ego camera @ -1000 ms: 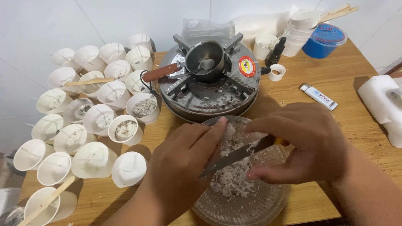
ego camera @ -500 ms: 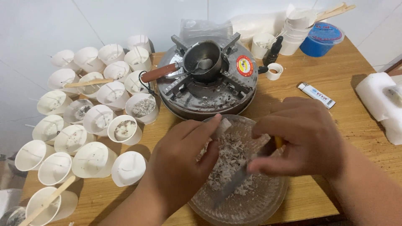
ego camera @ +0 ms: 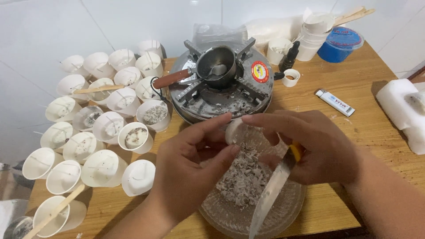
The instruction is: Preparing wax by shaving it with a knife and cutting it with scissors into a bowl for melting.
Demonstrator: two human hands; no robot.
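Wax lump is being pinched between both hands over the glass bowl; right hand is also gripping the knife, likely mid-shaving.

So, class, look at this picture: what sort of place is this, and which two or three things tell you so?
Probably a small home candle-making bench. Rows of white paper cups with wicks crowd the wooden table, a small melting pot sits on a gas stove, and a glass bowl holds wax shavings.
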